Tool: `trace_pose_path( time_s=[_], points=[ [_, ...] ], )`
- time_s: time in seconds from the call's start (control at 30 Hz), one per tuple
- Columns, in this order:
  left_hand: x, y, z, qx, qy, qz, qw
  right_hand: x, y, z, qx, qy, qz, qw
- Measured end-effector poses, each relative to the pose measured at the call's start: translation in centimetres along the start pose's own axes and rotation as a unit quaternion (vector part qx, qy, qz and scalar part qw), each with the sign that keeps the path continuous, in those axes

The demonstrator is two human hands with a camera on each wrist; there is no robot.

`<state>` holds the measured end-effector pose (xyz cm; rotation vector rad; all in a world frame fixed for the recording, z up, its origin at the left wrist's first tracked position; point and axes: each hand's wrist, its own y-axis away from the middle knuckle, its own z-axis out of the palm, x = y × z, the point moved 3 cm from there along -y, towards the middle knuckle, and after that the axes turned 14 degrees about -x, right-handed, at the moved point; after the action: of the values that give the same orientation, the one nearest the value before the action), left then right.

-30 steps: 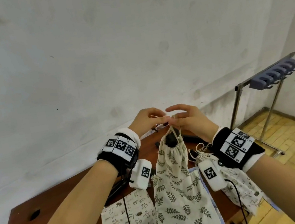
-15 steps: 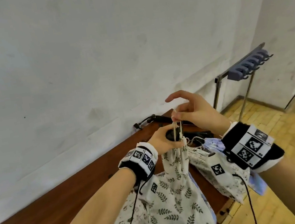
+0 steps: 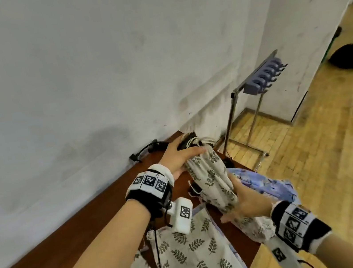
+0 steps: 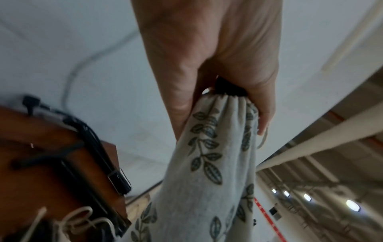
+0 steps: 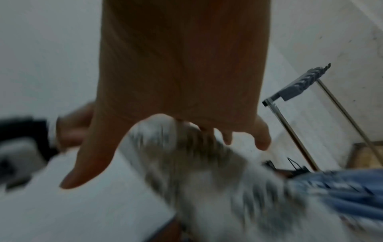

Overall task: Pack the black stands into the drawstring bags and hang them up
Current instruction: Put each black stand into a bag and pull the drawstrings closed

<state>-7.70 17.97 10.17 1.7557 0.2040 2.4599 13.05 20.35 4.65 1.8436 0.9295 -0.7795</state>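
Over table (image 3: 51,260), bag (image 3: 210,175) neck sits inside left grip (image 3: 181,156).

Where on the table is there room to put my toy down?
Free: the bare table between the wall and the left forearm. Crowded: the right end, with flat bags, a blue bag at the edge, a black stand at the far corner, and the left hand and right hand holding a packed bag.
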Motion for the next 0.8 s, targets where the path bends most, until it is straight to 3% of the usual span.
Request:
trace_pose_path(
  time_s=[0.1, 0.2, 0.3, 0.37, 0.43, 0.57, 0.7, 0.8],
  points=[
    [-0.7, -1.4, 0.5, -0.034, 0.067, -0.004, 0.997, 2.1, -0.5, -1.2, 0.158, 0.009, 0.048, 0.986],
    [-2.2, -2.3, 0.8, -0.052, 0.081, -0.030, 0.995, 4.2, -0.9, -2.8, 0.193, 0.111, 0.095, 0.970],
    [-4.7, -3.1, -1.8, -0.016, -0.023, -0.108, 0.994, 6.8, -1.5, -5.3, 0.243, 0.136, 0.150, 0.948],
    [-6.9, -2.5, -4.9, 0.037, -0.129, -0.165, 0.977, 9.2, -2.2, -7.0, 0.271, 0.175, 0.193, 0.927],
    [-10.0, -0.8, -8.3, 0.074, -0.249, -0.235, 0.937, 11.9, -3.0, -7.8, 0.253, 0.229, 0.234, 0.910],
    [-17.6, 3.4, -13.5, 0.044, -0.453, -0.398, 0.797, 17.4, -6.0, -7.6, 0.173, 0.303, 0.281, 0.894],
    [-21.4, 5.8, -14.3, -0.012, -0.482, -0.487, 0.728, 19.2, -8.5, -6.3, 0.090, 0.348, 0.284, 0.889],
    [-22.9, 6.0, -14.4, -0.024, -0.543, -0.499, 0.676, 19.1, -9.5, -5.5, 0.058, 0.336, 0.279, 0.898]
  ],
)
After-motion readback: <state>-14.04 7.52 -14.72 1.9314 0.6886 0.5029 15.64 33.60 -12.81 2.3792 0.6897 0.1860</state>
